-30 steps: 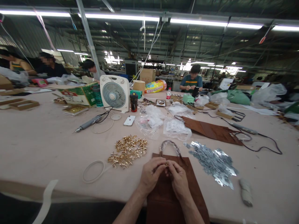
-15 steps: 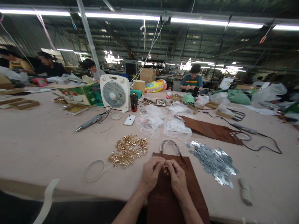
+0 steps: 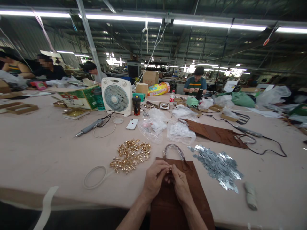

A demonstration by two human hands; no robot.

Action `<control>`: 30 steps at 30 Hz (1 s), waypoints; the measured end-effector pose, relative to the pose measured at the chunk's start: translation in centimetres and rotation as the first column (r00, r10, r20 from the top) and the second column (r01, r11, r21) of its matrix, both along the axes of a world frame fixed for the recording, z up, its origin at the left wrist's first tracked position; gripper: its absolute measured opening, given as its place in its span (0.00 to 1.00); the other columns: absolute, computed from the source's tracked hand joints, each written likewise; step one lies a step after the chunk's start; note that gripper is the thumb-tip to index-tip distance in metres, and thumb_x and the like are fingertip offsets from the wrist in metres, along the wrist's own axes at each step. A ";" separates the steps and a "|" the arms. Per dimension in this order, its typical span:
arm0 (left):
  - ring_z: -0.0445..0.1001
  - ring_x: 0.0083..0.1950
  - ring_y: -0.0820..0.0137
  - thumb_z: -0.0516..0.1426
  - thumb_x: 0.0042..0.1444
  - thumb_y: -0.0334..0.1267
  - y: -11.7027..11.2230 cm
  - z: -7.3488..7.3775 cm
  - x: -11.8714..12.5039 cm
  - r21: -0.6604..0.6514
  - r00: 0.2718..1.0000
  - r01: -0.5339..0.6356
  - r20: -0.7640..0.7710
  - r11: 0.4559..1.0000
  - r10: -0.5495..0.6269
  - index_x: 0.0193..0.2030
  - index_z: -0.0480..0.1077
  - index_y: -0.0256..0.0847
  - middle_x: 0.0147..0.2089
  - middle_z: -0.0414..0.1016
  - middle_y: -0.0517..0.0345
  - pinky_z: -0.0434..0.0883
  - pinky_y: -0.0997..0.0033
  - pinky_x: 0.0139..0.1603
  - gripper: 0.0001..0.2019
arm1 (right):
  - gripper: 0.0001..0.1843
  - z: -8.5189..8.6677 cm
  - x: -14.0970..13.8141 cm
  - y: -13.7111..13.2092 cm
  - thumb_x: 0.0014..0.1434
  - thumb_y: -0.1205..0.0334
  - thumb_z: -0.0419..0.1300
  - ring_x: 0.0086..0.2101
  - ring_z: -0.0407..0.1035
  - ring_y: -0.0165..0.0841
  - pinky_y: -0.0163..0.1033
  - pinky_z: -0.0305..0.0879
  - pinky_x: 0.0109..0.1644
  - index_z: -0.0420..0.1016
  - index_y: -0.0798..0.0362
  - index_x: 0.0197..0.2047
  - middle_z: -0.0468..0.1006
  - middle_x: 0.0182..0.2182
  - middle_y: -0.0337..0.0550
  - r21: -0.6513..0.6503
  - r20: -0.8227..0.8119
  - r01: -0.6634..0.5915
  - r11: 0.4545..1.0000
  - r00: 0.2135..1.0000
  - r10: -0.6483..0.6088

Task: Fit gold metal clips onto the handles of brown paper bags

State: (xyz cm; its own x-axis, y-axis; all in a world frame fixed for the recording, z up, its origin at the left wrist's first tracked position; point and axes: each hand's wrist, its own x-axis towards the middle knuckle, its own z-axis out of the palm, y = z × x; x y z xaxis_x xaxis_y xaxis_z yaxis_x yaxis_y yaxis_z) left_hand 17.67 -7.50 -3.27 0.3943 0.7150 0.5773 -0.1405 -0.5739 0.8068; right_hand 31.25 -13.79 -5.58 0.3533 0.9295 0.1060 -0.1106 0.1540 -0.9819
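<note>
A brown leather bag (image 3: 192, 191) lies flat at the table's near edge, its wrapped handle (image 3: 174, 149) arching away from me. My left hand (image 3: 154, 179) and my right hand (image 3: 180, 184) meet over the bag's top edge. Both pinch a small gold metal fitting (image 3: 169, 170) between their fingertips. A heap of the same gold fittings (image 3: 130, 154) lies just left of the bag. A spread of small silver metal plates (image 3: 217, 165) lies just right of it.
A white ring (image 3: 95, 177) lies left of the gold heap. Farther back are plastic bags (image 3: 178, 130), a phone (image 3: 132, 124), a white fan (image 3: 116, 95), an electric screwdriver (image 3: 89, 127), more brown bags (image 3: 216, 133) and a cable. Other people sit at the far side.
My hands have stayed together on the fitting, shifting only slightly; the view has drifted a little.
</note>
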 end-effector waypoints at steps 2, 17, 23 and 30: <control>0.79 0.50 0.65 0.58 0.69 0.37 0.0 -0.3 0.1 0.025 1.000 -0.023 -0.015 0.999 0.023 0.47 0.82 0.44 0.50 0.79 0.48 0.79 0.66 0.51 0.10 | 0.27 0.2 0.0 -0.1 0.68 0.38 0.59 0.28 0.70 0.34 0.37 0.67 0.31 0.83 0.54 0.39 0.79 0.28 0.44 0.011 -0.030 -0.024 1.000 0.999 0.025; 0.75 0.61 0.59 0.55 0.70 0.42 1.4 -2.5 0.9 -0.110 0.939 -0.336 -0.112 0.936 0.324 0.61 0.70 0.45 0.61 0.75 0.47 0.74 0.52 0.63 0.15 | 0.24 1.3 4.1 -1.3 0.58 0.50 0.73 0.44 0.77 0.35 0.39 0.74 0.49 0.77 0.45 0.56 0.82 0.45 0.42 0.059 -0.226 0.246 0.967 0.947 -0.227; 0.75 0.63 0.59 0.56 0.67 0.37 1.3 -2.7 1.0 -0.148 0.925 -0.377 -0.105 0.914 0.365 0.63 0.69 0.44 0.63 0.73 0.45 0.75 0.52 0.64 0.18 | 0.19 0.8 7.5 -1.4 0.56 0.48 0.73 0.44 0.78 0.40 0.42 0.73 0.51 0.77 0.49 0.45 0.83 0.42 0.44 0.007 0.175 0.185 0.983 0.967 -0.183; 0.72 0.67 0.57 0.60 0.60 0.31 0.6 -3.7 1.3 -0.309 0.925 -0.377 -0.074 0.873 0.373 0.66 0.67 0.43 0.66 0.72 0.44 0.70 0.48 0.69 0.27 | 0.21 0.1 7.3 -1.4 0.57 0.45 0.72 0.40 0.77 0.39 0.42 0.74 0.45 0.80 0.51 0.46 0.83 0.41 0.46 0.003 0.306 0.259 0.966 0.919 -0.247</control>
State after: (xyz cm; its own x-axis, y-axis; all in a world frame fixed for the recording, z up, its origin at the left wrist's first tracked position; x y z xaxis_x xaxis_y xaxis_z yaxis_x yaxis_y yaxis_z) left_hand 18.94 -6.92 -6.99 0.0658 0.9526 0.2970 0.0459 -0.3002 0.9528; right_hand 38.54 -15.18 -5.44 0.5341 0.8185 0.2114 0.2292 0.1005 -0.9682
